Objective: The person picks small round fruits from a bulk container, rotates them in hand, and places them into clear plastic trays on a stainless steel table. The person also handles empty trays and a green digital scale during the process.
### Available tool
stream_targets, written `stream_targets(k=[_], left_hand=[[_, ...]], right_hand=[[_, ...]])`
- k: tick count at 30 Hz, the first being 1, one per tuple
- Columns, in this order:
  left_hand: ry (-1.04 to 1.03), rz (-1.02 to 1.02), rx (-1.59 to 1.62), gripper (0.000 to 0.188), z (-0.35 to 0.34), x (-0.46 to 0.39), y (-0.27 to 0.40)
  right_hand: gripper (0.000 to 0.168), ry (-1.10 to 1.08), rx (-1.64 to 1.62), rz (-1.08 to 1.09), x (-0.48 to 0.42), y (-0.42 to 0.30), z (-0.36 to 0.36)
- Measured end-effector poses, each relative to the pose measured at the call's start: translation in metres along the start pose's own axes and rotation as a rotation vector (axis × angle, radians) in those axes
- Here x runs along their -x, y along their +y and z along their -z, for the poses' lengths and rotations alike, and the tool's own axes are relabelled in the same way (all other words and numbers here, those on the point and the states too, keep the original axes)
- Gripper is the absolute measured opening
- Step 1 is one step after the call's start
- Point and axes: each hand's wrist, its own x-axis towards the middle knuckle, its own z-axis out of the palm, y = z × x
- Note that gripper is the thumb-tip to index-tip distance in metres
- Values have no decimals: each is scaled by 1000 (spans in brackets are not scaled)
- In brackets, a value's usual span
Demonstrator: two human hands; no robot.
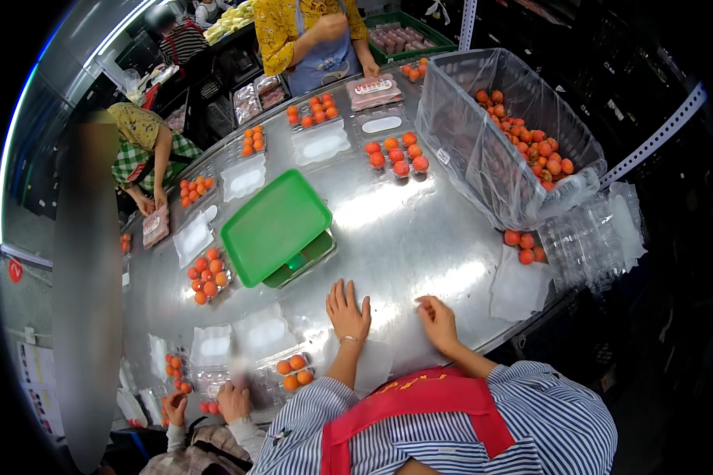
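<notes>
My left hand (347,312) lies palm down on the metal tabletop (392,255), fingers spread, with nothing in it. To its right, my right hand (438,323) has its fingers half curled; I see nothing held, though the palm is hidden. A translucent sheet (373,362) lies beside my left forearm. Beyond my left hand, a green plastic tray (276,225) sits tilted in view on a low base with a lit green spot, probably a scale. Left of my arm, an open clear plastic punnet holds several round orange-red fruits (295,372).
A plastic-lined crate (481,136) of loose fruit stands at the far right, near stacked clear punnets (588,237) and white pads (520,285). Filled punnets (396,154) line the table. Co-workers' hands work at lower left (233,401), far left (154,202) and the far side (370,69).
</notes>
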Motion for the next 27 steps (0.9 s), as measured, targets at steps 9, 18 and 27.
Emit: stream_targets(k=[9, 18, 27], left_hand=[[-46, -55, 398, 58, -27, -1, -78], [25, 160, 660, 38, 36, 40, -19], [-37, 161, 713, 34, 75, 114, 8]], right_hand=[[61, -665, 416, 510, 53, -44, -29], [21, -704, 632, 735, 52, -14, -63], [17, 300, 414, 345, 7, 27, 39]])
